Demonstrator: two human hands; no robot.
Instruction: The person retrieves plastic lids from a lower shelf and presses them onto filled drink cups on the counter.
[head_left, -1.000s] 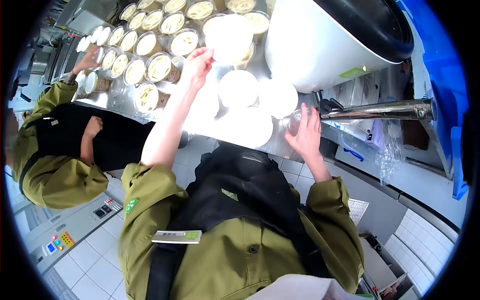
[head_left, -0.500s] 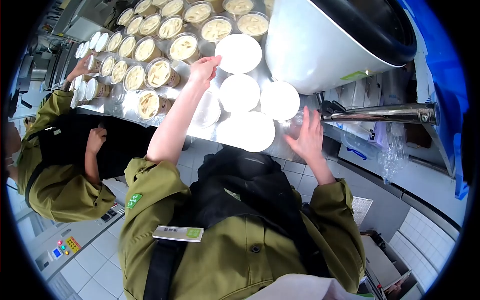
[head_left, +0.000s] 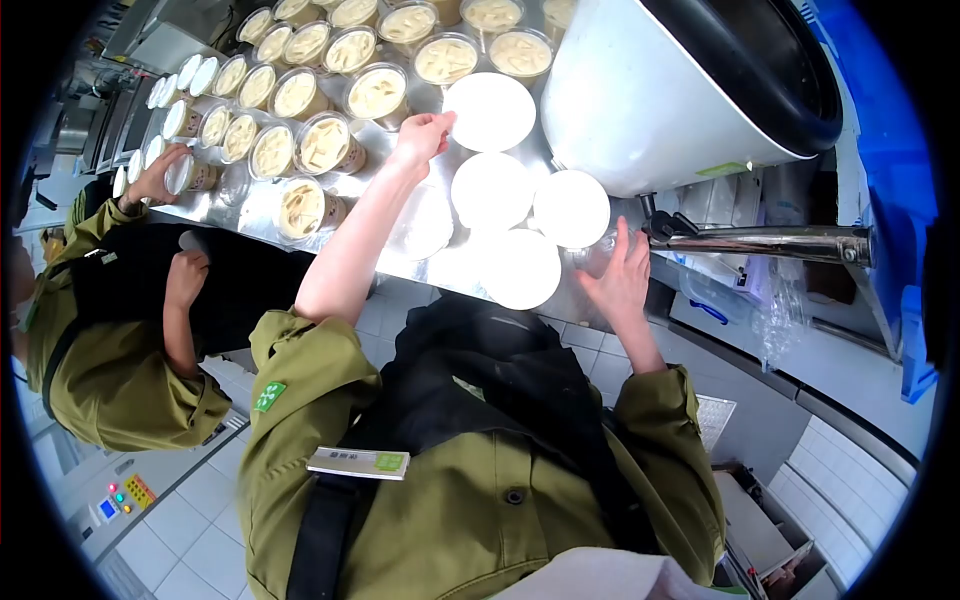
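Note:
My left hand (head_left: pixel 425 138) is closed in a pinch at the left edge of a white round lid (head_left: pixel 490 112). Several more white discs, among them a middle one (head_left: pixel 492 192), a right one (head_left: pixel 571 209) and a near one (head_left: pixel 520 269), lie close together below it. My right hand (head_left: pixel 618 280) is at the counter's right end, its thumb and fingers spread around a clear plastic piece (head_left: pixel 597 255); whether they touch it I cannot tell. A pale clear disc (head_left: pixel 420 225) lies under my left forearm.
Rows of clear cups with pale slices (head_left: pixel 377 92) fill the counter's left and back. A large white container with a black rim (head_left: pixel 660 100) stands at the right, above a metal bar (head_left: pixel 770 243). A co-worker's hand (head_left: pixel 160 178) touches a cup at the left.
The view has shifted slightly, so the counter things appear a little further right. My hands keep nearly the same places. The co-worker's hand has moved down to a nearer cup.

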